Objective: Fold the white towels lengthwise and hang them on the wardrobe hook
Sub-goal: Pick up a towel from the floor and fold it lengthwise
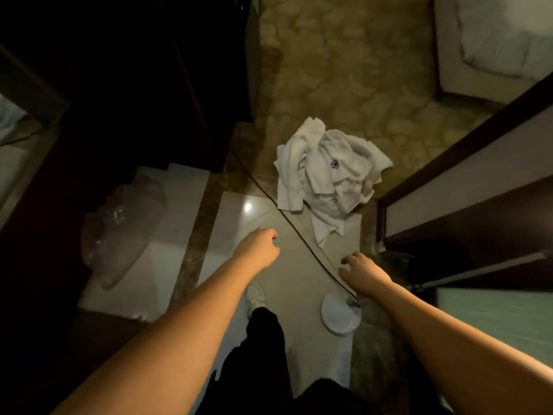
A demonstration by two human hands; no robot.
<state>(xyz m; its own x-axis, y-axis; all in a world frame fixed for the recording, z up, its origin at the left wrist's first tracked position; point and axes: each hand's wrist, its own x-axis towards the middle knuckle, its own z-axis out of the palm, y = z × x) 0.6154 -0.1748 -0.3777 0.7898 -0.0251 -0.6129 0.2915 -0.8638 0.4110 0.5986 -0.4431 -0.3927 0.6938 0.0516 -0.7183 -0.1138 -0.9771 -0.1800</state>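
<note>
White towels [326,172] lie crumpled on the floor [329,70]. Left hand [258,245] and right hand [360,269] reach toward them, fingers loosely curled, holding nothing.

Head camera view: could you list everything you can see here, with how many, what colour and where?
towels: a crumpled heap, count unclear, white with dark monograms, on the floor ahead
cable: one, dark, running across the floor tiles past the heap
round disc: one, white, on the floor below the right hand
plastic bag: one, clear, on the floor at left
bed: one, white bedding, top right corner
shoe: one visible, white, on the tiles
left hand: one, fingers loosely curled, empty, reaching forward
right hand: one, fingers loosely curled, empty, reaching forward
</note>
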